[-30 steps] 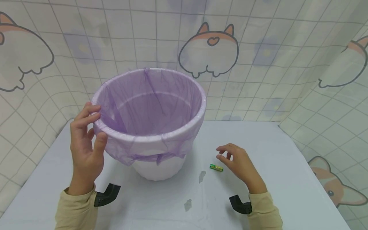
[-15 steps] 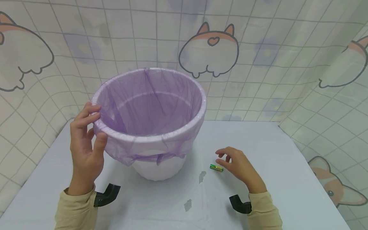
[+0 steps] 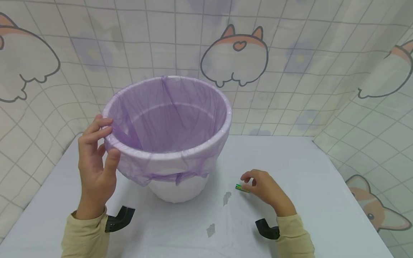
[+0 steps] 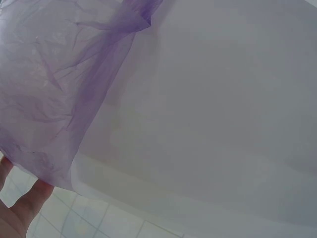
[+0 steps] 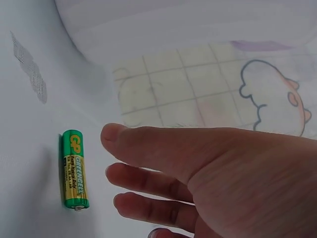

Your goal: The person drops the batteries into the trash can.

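Note:
A white trash bin stands left of centre in the head view, lined with a purple plastic bag folded over its rim. My left hand holds the bin's left rim, fingers over the edge and thumb on the outer side. In the left wrist view, two fingertips show beside the bag's loose edge. A green and gold GP battery lies on the white table right of the bin. My right hand is over it with fingers loosely bent; in the right wrist view the thumb and fingertips are just apart from it.
Two grey torn patches mark the white tabletop between bin and right forearm, the upper patch closest to the battery. A gridded curtain with corgi drawings hangs behind and beside the table. Black straps jut from the wrists.
My right hand has come down and slightly left toward the battery, now partly covering it in the head view. The left hand and the bin stay as they were.

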Available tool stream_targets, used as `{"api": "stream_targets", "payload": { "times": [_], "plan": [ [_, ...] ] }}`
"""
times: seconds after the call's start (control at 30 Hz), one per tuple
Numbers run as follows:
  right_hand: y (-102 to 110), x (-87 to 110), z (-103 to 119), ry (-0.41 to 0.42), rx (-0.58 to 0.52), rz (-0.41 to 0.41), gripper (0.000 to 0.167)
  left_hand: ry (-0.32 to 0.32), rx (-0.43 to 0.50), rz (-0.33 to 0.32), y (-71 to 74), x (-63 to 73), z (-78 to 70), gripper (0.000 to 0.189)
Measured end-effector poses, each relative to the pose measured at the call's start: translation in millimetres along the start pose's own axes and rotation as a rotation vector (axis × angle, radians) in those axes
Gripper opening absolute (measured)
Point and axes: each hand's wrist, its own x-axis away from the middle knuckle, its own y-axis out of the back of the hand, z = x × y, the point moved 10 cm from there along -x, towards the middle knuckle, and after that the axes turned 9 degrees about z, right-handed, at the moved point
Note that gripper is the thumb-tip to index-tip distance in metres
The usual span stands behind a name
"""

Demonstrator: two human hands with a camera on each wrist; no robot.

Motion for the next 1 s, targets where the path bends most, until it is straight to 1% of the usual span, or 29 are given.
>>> {"api": "stream_targets", "payload": {
  "times": [0.3,0.43,0.57,0.73,1.0],
  "plan": [
    [-5,-1.7,-4,-0.019,-0.001,0.026,0.025,-0.003,-0.007,0.001,-0.2,-0.4,-0.5,0.056],
    [-7,-1.9,-6,-0.018,-0.004,0.045,0.023,-0.007,-0.002,0.000,-0.1,-0.9,-1.3,0.056],
    [-10,-2.6,-9,-0.037,-0.018,0.061,0.023,-0.007,0.003,0.000,-0.1,-1.0,-1.6,0.055],
    [-12,-4.7,-13,-0.046,-0.026,0.058,0.025,-0.005,0.002,-0.002,0.1,-0.8,-1.6,0.055],
    [-18,-7.3,-18,-0.029,-0.055,0.078,0.019,-0.008,0.010,-0.005,0.0,-1.2,-1.3,0.055]
  ]
}}
